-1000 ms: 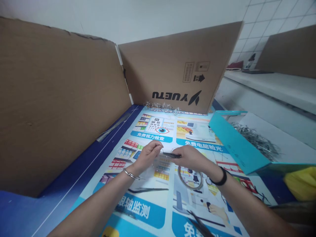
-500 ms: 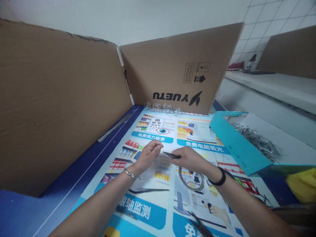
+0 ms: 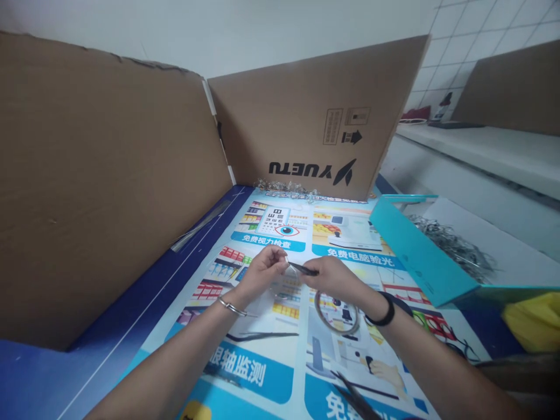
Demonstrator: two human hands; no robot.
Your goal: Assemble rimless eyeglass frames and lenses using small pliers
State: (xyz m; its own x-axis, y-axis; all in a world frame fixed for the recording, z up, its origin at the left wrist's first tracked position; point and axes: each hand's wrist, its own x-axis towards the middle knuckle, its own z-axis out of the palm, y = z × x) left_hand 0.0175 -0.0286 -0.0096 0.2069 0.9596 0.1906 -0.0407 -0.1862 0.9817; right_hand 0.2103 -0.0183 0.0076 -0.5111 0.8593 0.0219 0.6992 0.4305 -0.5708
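Observation:
My left hand [image 3: 265,271] is closed in a pinch on a thin, shiny wire [image 3: 287,260] above the printed sheet. Facing it, my right hand [image 3: 335,279] grips slim black tweezers [image 3: 304,269], their tips meeting the wire right beside my left fingertips. The wire's far end is too fine to follow. Below my right wrist a round hoop [image 3: 318,312], like a narrow roll of tape, lies flat. A dark pointed tool [image 3: 352,396] with two parted tips lies at the bottom edge. A long thin dark piece [image 3: 265,336] rests under my left wrist.
Tall cardboard panels [image 3: 109,175] stand at the left and back [image 3: 301,116]. Along the back panel's foot lies a heap of small shiny bits [image 3: 286,187]. A teal box [image 3: 420,256] at the right holds tangled metal wire pieces [image 3: 452,248], with yellow material [image 3: 531,321] nearby.
The tweezers' tips have come closer to my left fingertips and onto the wire. Both hands stay nearly in place; the whole view has shifted slightly.

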